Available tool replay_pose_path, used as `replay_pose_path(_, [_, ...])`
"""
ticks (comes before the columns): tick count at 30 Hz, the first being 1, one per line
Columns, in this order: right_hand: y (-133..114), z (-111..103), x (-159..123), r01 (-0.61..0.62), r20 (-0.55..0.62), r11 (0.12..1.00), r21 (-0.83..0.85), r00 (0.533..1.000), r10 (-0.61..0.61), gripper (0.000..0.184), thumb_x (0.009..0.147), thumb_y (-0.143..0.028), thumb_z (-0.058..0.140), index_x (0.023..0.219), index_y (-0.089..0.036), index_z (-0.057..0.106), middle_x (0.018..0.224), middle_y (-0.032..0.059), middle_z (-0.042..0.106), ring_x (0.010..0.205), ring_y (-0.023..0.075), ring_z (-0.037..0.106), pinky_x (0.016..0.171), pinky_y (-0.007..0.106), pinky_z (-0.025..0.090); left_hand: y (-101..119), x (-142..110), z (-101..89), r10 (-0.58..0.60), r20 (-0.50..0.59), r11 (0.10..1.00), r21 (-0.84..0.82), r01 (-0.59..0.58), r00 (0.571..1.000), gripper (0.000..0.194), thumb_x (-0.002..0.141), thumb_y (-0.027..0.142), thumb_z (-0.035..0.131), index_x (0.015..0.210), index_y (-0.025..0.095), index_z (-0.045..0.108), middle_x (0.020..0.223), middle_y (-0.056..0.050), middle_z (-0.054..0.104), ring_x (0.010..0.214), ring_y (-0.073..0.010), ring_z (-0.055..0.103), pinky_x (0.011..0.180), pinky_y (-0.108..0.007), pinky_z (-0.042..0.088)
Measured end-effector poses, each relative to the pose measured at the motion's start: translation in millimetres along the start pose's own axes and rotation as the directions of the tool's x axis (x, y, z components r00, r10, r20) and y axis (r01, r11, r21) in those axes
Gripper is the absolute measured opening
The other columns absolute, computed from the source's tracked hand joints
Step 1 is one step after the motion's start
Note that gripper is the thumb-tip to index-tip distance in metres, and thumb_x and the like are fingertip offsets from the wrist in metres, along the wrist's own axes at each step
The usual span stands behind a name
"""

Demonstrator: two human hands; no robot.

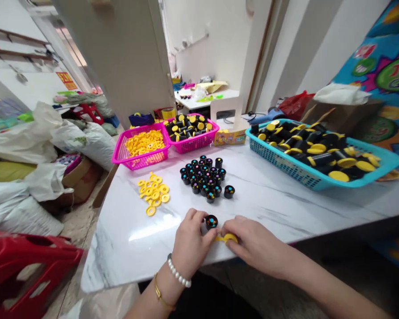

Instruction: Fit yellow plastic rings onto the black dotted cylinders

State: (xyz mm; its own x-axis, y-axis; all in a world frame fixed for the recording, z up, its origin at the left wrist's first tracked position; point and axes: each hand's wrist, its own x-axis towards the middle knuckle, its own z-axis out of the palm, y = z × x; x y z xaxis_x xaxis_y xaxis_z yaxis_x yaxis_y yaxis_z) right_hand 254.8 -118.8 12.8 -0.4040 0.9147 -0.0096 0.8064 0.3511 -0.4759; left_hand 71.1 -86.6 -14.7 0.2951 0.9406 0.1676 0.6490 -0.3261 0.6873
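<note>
Black plastic, round and open-topped: this describes the small cup (212, 223) at the near edge of the work area, head view. It stands upright on the white, grey-veined table (119, 248). Left hand (193, 235): fingers and thumb closed on the cup from its left and near sides. Right hand (252, 241): thumb and fingers pinched on a yellow ring piece (231, 238), just beside the cup and apart from it. A narrow yellow strip runs from the ring toward the left thumb; contact there cannot be determined.

Beyond the hands, a cluster of black cups (208, 174) holds multicoloured contents. Left of it lie loose yellow rings (155, 195). Behind these, the left pink basket (153, 158) contains yellow parts; the right pink basket (194, 145) contains black-and-yellow pieces, as does the turquoise basket (286, 164) at right.

Markings: the small printed carton (231, 137), between the right pink and turquoise baskets, carries lettering too small to read. The blue printed panel (365, 66) at far right shows large lettering on a green shape, too blurred to read in full. The orange-red sign (66, 80) on the left bears yellow characters, illegible at this size.
</note>
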Motion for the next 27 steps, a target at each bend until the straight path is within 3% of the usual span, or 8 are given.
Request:
replay_pose_path(5, [9.1,-5.2,-12.2,0.021,0.065,0.98,-0.196,0.998,-0.008,0.014,0.079,-0.008,0.047,0.075,-0.019,0.055,0.081,0.0069,0.059,0.078,0.0219,0.052,0.067,0.032,0.037,-19.7,-27.4,-27.9,-0.067,-0.025,0.997,0.03,0.067,0.997,0.018,0.08,0.024,0.062,0.097,0.02,0.057,0.092,-0.002,0.057,0.079,-0.0158,0.055,0.071,-0.028,0.044])
replay_pose_path(7, [11.0,-7.9,-10.7,-0.013,0.076,0.995,-0.095,0.997,0.02,0.016,0.079,-0.008,0.046,0.083,-0.019,0.058,0.083,0.0067,0.06,0.078,0.0212,0.054,0.068,0.033,0.039,-25.7,-33.4,-32.8,-0.093,-0.041,0.996,0.007,0.093,0.995,0.021,0.079,0.024,0.063,0.099,0.02,0.057,0.087,-0.001,0.057,0.072,-0.0141,0.053,0.068,-0.026,0.043])
replay_pose_path(9, [7.6,-10.0,-2.3,-0.059,0.124,0.984,0.165,0.992,0.039,0.017,0.081,-0.012,0.048,0.091,-0.02,0.059,0.085,0.0046,0.062,0.077,0.0187,0.055,0.068,0.03,0.04,-29.0,-35.2,-32.9,-0.096,-0.067,0.995,-0.032,0.094,0.993,0.025,0.079,0.023,0.064,0.103,0.021,0.058,0.089,-0.001,0.057,0.07,-0.0128,0.052,0.067,-0.026,0.043])
replay_pose_path(13, [-10.2,-3.9,27.0,-0.237,0.24,0.669,0.704,0.967,0.09,0.01,0.079,-0.027,0.06,0.08,-0.019,0.054,0.071,-0.0007,0.059,0.065,0.0138,0.056,0.059,0.025,0.041,-31.1,-34.5,-30.0,-0.089,-0.092,0.991,-0.107,0.079,0.992,0.027,0.076,0.021,0.067,0.103,0.022,0.062,0.094,-0.001,0.057,0.07,-0.0108,0.051,0.068,-0.024,0.043])
replay_pose_path(17, [-29.3,12.6,50.6,-0.233,0.202,0.456,0.859,0.973,0.116,0.022,0.069,-0.029,0.074,0.073,-0.016,0.057,0.071,-0.0006,0.061,0.067,0.0117,0.056,0.064,0.024,0.042,-32.8,-36.3,-32.7,-0.081,-0.082,0.99,-0.126,0.07,0.993,0.027,0.074,0.019,0.069,0.101,0.022,0.065,0.083,0.0,0.055,0.069,-0.0111,0.051,0.065,-0.023,0.041])
replay_pose_path(21, [-45.0,26.7,66.1,-0.232,0.195,0.362,0.903,0.971,0.136,0.026,0.066,-0.031,0.078,0.072,-0.016,0.058,0.065,-0.0032,0.059,0.055,0.0069,0.049,0.052,0.019,0.037,-35.3,-37.0,-34.9,-0.065,-0.063,0.99,-0.129,0.056,0.996,0.023,0.077,0.02,0.067,0.1,0.023,0.067,0.076,0.002,0.053,0.068,-0.0111,0.05,0.063,-0.022,0.038])
replay_pose_path(24, [-50.1,35.9,76.7,-0.259,0.201,0.355,0.899,0.961,0.192,0.031,0.068,-0.037,0.075,0.076,-0.017,0.054,0.057,-0.007,0.053,0.041,0.0029,0.035,0.041,0.018,0.024,-36.7,-36.4,-34.5,-0.067,-0.047,0.993,-0.103,0.062,0.997,0.019,0.075,0.02,0.069,0.094,0.022,0.067,0.075,0.002,0.052,0.067,-0.0112,0.05,0.062,-0.023,0.037])
replay_pose_path(27, [-48.8,42.7,81.3,-0.238,0.17,0.365,0.9,0.963,0.208,0.033,0.069,-0.039,0.075,0.076,-0.017,0.05,0.055,-0.0074,0.053,0.04,0.0029,0.036,0.039,0.017,0.023,-36.9,-36.6,-34.2,-0.069,-0.031,0.994,-0.088,0.066,0.997,0.015,0.074,0.023,0.07,0.089,0.021,0.067,0.074,0.002,0.052,0.067,-0.0118,0.05,0.063,-0.023,0.037])
